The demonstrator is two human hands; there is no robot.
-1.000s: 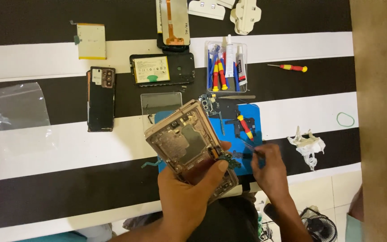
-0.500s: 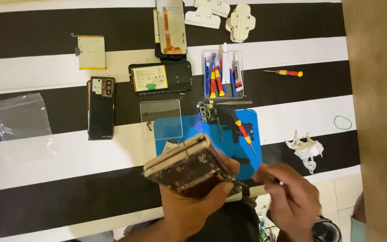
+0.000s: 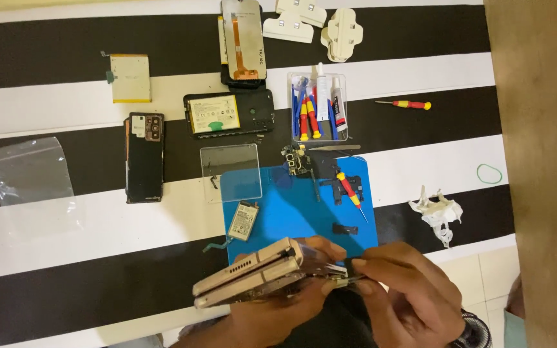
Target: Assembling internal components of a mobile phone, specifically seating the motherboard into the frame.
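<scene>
My left hand (image 3: 285, 309) grips a gold foldable phone (image 3: 249, 274), folded almost flat and held edge-on near the bottom of the view. My right hand (image 3: 407, 296) pinches a thin metal tool (image 3: 346, 280) whose tip touches the phone's right end. Both hands hover over the near edge of a blue work mat (image 3: 304, 206). On the mat lie a small battery (image 3: 242, 220), a red and yellow screwdriver (image 3: 351, 187), a small circuit board (image 3: 294, 161) and little black parts.
On the black and white striped cloth: a clear tool box (image 3: 317, 106), a phone frame with battery (image 3: 228, 115), a black back cover (image 3: 144, 158), a loose battery (image 3: 130, 77), a screen (image 3: 245, 40), a plastic bag (image 3: 27, 171), another screwdriver (image 3: 404, 104), crumpled tissue (image 3: 436, 209). Wood (image 3: 543, 161) at right.
The phone has turned from showing its open inside to lying folded and edge-on, lower in view. My right hand has closed in on its right end. The small battery on the mat is now uncovered.
</scene>
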